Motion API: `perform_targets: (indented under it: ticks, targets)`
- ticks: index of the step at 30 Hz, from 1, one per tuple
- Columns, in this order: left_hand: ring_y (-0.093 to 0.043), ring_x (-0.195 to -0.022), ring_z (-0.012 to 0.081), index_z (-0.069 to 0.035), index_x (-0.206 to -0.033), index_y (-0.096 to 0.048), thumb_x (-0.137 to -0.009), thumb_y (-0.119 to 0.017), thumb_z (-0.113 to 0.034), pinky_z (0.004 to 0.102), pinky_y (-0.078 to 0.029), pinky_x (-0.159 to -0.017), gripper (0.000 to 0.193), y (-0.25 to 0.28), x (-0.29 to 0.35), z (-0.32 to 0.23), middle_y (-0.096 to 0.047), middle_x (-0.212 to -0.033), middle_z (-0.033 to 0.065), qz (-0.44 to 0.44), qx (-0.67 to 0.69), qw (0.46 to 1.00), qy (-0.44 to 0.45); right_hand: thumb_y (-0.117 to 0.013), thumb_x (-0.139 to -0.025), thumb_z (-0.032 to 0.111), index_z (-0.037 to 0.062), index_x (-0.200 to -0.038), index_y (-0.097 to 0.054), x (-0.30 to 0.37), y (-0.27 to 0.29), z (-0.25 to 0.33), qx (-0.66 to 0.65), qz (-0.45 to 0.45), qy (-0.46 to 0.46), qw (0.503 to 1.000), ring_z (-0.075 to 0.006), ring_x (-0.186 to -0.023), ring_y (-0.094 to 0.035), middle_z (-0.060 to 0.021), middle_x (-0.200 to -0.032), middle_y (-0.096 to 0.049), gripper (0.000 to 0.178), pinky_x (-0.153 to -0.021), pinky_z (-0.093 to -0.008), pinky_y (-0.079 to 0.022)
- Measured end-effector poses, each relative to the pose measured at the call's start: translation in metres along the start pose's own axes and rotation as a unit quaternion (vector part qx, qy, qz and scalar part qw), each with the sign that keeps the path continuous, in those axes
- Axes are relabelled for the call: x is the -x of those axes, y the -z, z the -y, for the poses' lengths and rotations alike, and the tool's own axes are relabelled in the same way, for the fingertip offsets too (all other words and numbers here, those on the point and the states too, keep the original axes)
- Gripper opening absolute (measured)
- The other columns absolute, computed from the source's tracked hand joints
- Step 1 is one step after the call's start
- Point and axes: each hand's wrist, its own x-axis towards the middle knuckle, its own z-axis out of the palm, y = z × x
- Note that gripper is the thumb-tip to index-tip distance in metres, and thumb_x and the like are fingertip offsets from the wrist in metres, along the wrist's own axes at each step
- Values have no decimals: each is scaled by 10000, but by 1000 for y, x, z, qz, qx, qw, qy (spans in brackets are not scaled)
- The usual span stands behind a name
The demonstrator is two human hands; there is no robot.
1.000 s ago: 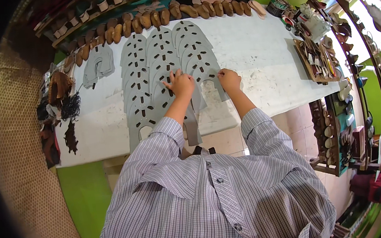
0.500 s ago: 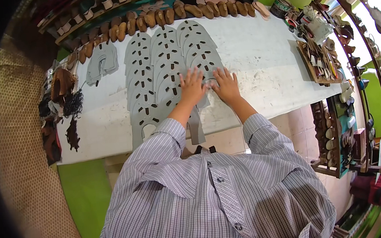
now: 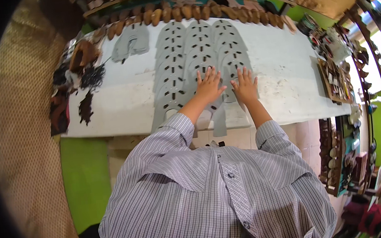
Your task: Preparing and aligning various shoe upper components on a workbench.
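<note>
Grey U-shaped pieces (image 3: 173, 77), which look like shoe uppers with small dark patches, lie overlapped in three columns on the white-covered table (image 3: 283, 82). My left hand (image 3: 209, 87) rests, fingers spread, on the lower part of the middle column and hides some of its pieces. With fingers apart, my right hand (image 3: 245, 86) lies at the right edge of the right-hand column's lowest pieces. Neither hand grips anything. The lower ends of the left and middle columns reach the table's near edge.
A small pile of similar grey pieces (image 3: 130, 43) lies left of the columns. Brown shoe lasts (image 3: 187, 13) line the far edge. Dark laces and scraps (image 3: 91, 77) sit at the left end. A wooden tray of tools (image 3: 333, 80) is at the right, beside shoe racks (image 3: 364, 70).
The view has turned, so the table and columns appear farther right. Against the columns, both hands have slid somewhat left; the left hand is now over the middle column. Both stay spread.
</note>
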Motion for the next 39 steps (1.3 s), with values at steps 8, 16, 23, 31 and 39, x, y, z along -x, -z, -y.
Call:
perform_targets:
  ticks: [8,16,23,31,39]
  targets:
    - [-108,-1374,310,-78,-1359,-341,-857,-442,-522,611,-5,-1039,677,37,42,102,-178,-1468,169,-72,17,993,90,-600,-799,377,198,-1415,-224,-22,0,115,-16,18,73,997,-339,-1343,-202,-144,-1447,-246,743,-1042,-586,-142]
    - [-114,-1368,337,-78,-1361,-335,-873,-432,-501,610,-23,-1036,653,74,100,216,-167,-1465,193,-18,-4,993,119,-588,-798,352,188,-1376,-300,-25,-34,252,-52,87,123,987,-329,-1329,-234,-144,-1427,-279,665,-1037,-574,-197]
    - [-129,-1364,333,-59,-1349,-348,-856,-489,-443,556,-52,-1062,640,80,146,295,-196,-1455,194,-37,-17,994,100,-482,-884,330,131,-1337,-366,-14,-60,357,-109,63,159,979,-362,-1324,-232,-188,-1411,-288,508,-1046,-563,-169]
    - [-144,-1365,301,-71,-1374,-315,-856,-466,-465,517,-53,-1079,668,76,171,328,-228,-1447,180,-49,-20,988,144,-418,-909,390,129,-1325,-391,-12,-87,386,-76,30,135,987,-327,-1331,-234,-160,-1419,-293,492,-1063,-518,-169]
    - [-194,-1346,328,-76,-1372,-313,-859,-467,-427,525,-93,-1072,640,80,180,329,-245,-1437,188,-68,1,990,124,-500,-857,358,129,-1255,-479,-20,-76,394,-36,-21,144,989,-313,-1231,-381,-147,-1313,-432,459,-1003,-479,-287]
